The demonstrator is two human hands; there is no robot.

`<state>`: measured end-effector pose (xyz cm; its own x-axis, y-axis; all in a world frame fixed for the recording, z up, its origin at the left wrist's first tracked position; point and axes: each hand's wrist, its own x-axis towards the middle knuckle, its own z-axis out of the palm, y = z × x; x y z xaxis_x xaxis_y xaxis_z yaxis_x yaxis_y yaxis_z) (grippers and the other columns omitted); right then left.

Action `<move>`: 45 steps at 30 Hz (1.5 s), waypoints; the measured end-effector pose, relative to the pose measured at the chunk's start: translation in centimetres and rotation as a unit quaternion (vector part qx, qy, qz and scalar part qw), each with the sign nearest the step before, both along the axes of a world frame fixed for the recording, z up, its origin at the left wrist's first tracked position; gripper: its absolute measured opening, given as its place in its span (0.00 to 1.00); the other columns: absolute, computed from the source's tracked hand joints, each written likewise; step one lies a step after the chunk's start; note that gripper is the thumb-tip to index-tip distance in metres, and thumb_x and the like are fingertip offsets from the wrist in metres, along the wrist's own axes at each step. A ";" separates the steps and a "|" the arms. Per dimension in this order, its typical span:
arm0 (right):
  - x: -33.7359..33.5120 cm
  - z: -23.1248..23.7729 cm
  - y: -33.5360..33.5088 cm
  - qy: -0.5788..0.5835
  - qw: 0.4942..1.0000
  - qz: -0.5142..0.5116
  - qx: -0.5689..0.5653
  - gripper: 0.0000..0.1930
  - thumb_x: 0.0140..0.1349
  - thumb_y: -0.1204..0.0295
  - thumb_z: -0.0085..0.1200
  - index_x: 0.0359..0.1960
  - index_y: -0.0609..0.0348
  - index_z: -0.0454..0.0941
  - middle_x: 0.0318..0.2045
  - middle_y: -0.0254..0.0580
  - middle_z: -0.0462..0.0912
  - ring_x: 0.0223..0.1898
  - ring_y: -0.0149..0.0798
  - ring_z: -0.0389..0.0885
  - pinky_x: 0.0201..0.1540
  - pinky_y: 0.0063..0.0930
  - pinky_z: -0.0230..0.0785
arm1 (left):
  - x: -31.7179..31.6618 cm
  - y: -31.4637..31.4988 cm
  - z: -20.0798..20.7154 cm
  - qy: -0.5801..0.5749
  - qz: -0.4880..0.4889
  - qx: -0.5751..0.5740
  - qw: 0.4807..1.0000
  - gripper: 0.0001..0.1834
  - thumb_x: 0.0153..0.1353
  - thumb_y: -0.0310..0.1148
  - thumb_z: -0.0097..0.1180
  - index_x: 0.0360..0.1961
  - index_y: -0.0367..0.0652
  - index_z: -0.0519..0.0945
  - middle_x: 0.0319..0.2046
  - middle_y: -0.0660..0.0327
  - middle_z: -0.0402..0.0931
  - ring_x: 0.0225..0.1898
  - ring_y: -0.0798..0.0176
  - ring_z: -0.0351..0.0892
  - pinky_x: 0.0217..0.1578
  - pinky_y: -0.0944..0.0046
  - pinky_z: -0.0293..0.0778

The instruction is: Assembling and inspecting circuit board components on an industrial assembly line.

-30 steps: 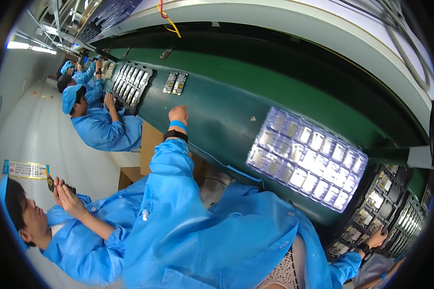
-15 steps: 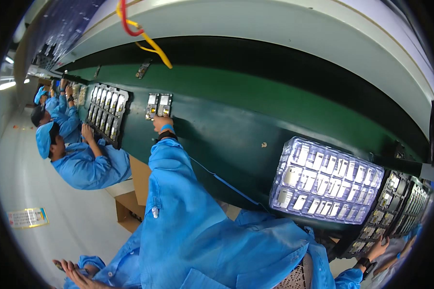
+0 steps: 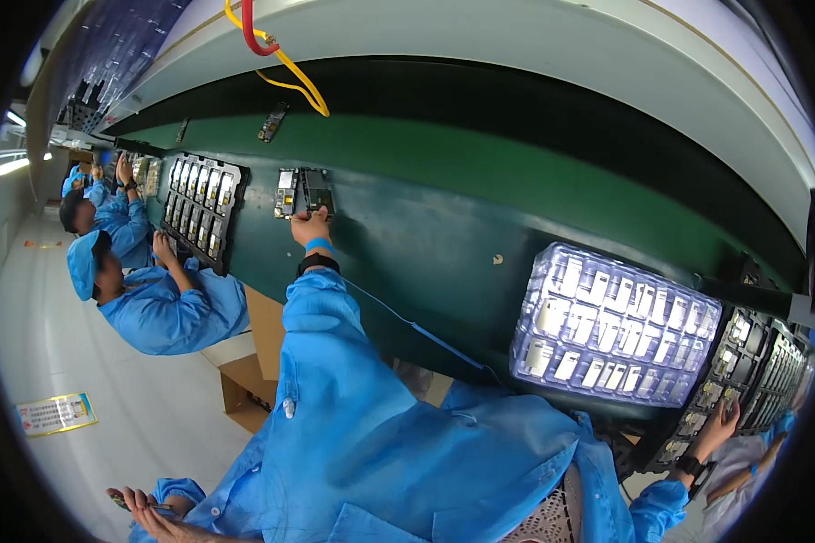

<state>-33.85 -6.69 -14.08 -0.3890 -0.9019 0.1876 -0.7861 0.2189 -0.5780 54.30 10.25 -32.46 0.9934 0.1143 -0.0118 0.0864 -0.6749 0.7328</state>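
Note:
My left hand [image 3: 310, 226], with a blue band and a black strap at the wrist, reaches far out over the green conveyor belt [image 3: 444, 226]. Its fingers close on the near edge of a small dark device [image 3: 316, 191] that lies beside a lighter one [image 3: 286, 192]. My right hand [image 3: 717, 423], wearing a dark wristband, sits low at the right with its fingers spread against a black tray of small parts [image 3: 743, 380]. A clear plastic tray [image 3: 611, 326] filled with several small pale parts lies on the belt between my hands.
Further along the belt lies another black tray of parts [image 3: 199, 204], where two people in blue gowns and caps [image 3: 163, 308] are working. Cardboard boxes [image 3: 249, 380] stand under the belt. Another person's hands [image 3: 145, 507] show at the bottom left. Red and yellow cables [image 3: 276, 50] hang overhead.
My left hand has stretched further along the belt and reached the small devices. The view has swung, so the clear tray now sits more to the right. My right hand stays by the black tray.

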 end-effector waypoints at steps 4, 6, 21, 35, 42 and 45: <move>6.2 1.7 -2.2 -0.147 0.988 0.032 -0.025 0.19 0.56 0.73 0.51 0.50 0.62 0.65 0.41 0.38 0.73 0.35 0.28 0.70 0.36 0.19 0.63 | -9.6 -4.9 9.8 0.093 -0.090 -0.297 0.946 0.15 0.46 0.21 0.60 0.34 0.36 0.68 0.29 0.60 0.72 0.29 0.66 0.75 0.27 0.68 0.75; 10.9 2.6 -3.2 -0.147 0.984 0.085 -0.059 0.18 0.56 0.74 0.51 0.49 0.59 0.67 0.31 0.34 0.74 0.30 0.24 0.68 0.31 0.16 0.60 | -14.1 -5.8 13.8 0.181 -0.172 -0.385 0.888 0.11 0.51 0.20 0.55 0.35 0.36 0.68 0.31 0.58 0.73 0.30 0.66 0.76 0.30 0.69 0.77; 27.6 9.0 -1.2 -0.521 0.753 0.301 0.265 0.23 0.52 0.72 0.56 0.50 0.61 0.65 0.44 0.48 0.69 0.32 0.28 0.73 0.31 0.18 0.69 | -42.6 -9.2 25.6 0.437 -0.422 -0.362 0.707 0.13 0.50 0.20 0.56 0.37 0.36 0.68 0.30 0.61 0.75 0.28 0.71 0.75 0.29 0.72 0.74; 21.3 7.2 -1.8 -0.088 0.866 0.485 -0.089 0.13 0.42 0.70 0.60 0.33 0.50 0.77 0.45 0.45 0.67 0.49 0.46 0.63 0.54 0.44 0.45 | -50.1 -11.6 27.8 0.319 -0.596 -0.233 0.699 0.17 0.49 0.19 0.55 0.42 0.32 0.72 0.29 0.62 0.76 0.28 0.75 0.72 0.28 0.76 0.69; 19.3 7.8 -2.6 -0.087 0.841 0.526 -0.088 0.09 0.43 0.71 0.59 0.29 0.51 0.76 0.42 0.41 0.67 0.49 0.43 0.64 0.56 0.49 0.39 | -52.1 -11.8 28.3 0.283 -0.609 -0.198 0.714 0.16 0.50 0.21 0.56 0.42 0.34 0.73 0.25 0.65 0.75 0.24 0.78 0.69 0.24 0.77 0.66; 18.7 8.2 -2.5 -0.074 0.837 0.536 -0.080 0.09 0.44 0.71 0.59 0.30 0.50 0.76 0.42 0.41 0.67 0.48 0.43 0.65 0.57 0.50 0.38 | -53.0 -11.5 28.8 0.256 -0.611 -0.199 0.722 0.16 0.50 0.22 0.56 0.42 0.34 0.73 0.24 0.65 0.74 0.23 0.78 0.68 0.23 0.77 0.65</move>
